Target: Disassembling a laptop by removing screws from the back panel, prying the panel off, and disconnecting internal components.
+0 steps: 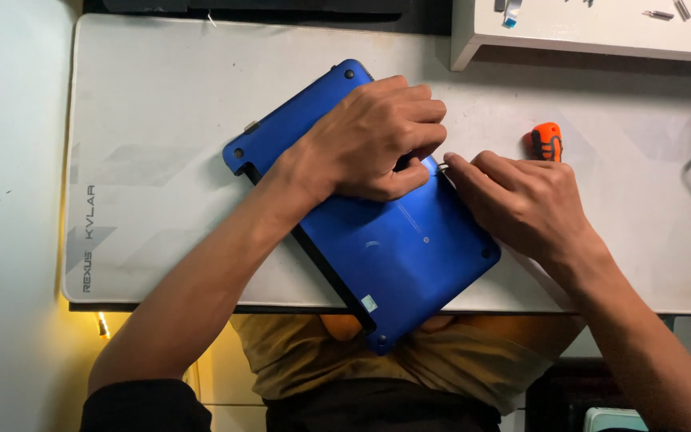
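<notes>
Across the middle of the pale desk mat (161, 120) lies a blue laptop (393, 256), turned bottom-up, its long axis running on a diagonal from the upper left to the lower right, with the near corner overhanging the mat's front edge toward the person's lap; a dark seam shows along its left long edge, where the casing seems slightly parted, though how far I cannot tell. On the upper half of the blue shell rests the left hand (373, 136), palm down, fingers curled over toward the right-hand edge, pressing and gripping the casing there; it covers the laptop outright, so it is the nearer of the two. Just beside it, at that same right edge, the right hand (521, 200) comes in from the lower right, fingertips pinched on something small and pale at the rim of the shell; what that thing is cannot be made out. Both hands thus meet at one spot on the right long edge, about midway along it. Beyond the right hand, close behind its knuckles, an orange screwdriver handle (547, 140) lies on the mat, partly hidden; farther off, at the top right, a white tray (601, 36) holds small metal bits, well apart from the work.
</notes>
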